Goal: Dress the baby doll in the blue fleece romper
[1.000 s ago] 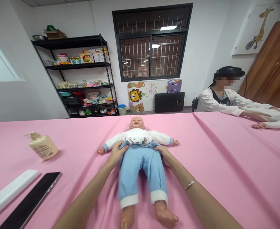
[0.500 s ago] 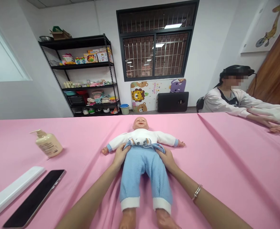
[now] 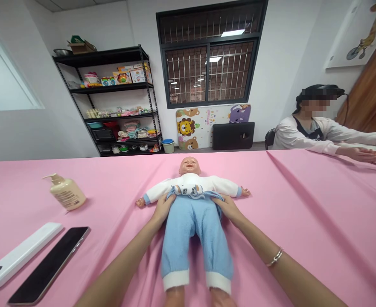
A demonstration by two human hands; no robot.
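Observation:
A baby doll (image 3: 190,165) lies on its back on the pink tablecloth (image 3: 290,230), arms spread and feet toward me. It wears a white top (image 3: 203,182) with blue cuffs and light blue trousers (image 3: 196,221) with white hems. The top's blue hem is bunched at the waist. At the waist's left side my left hand (image 3: 164,209) grips the bunched hem, its fingers partly hidden by the cloth. On the other side my right hand (image 3: 228,207) is closed on the same hem, with some fingertips tucked out of sight.
To the left stand a pump bottle (image 3: 66,194), a white device (image 3: 24,251) and a black phone (image 3: 51,264). A person (image 3: 316,123) sits at the table's far right, arms on the tabletop. Behind are a black shelf rack (image 3: 111,87) and a bucket (image 3: 168,146).
My right hand has shifted slightly upward along the hem at the waist. My left hand stays almost in place. The seated person's arms have moved outward to the right.

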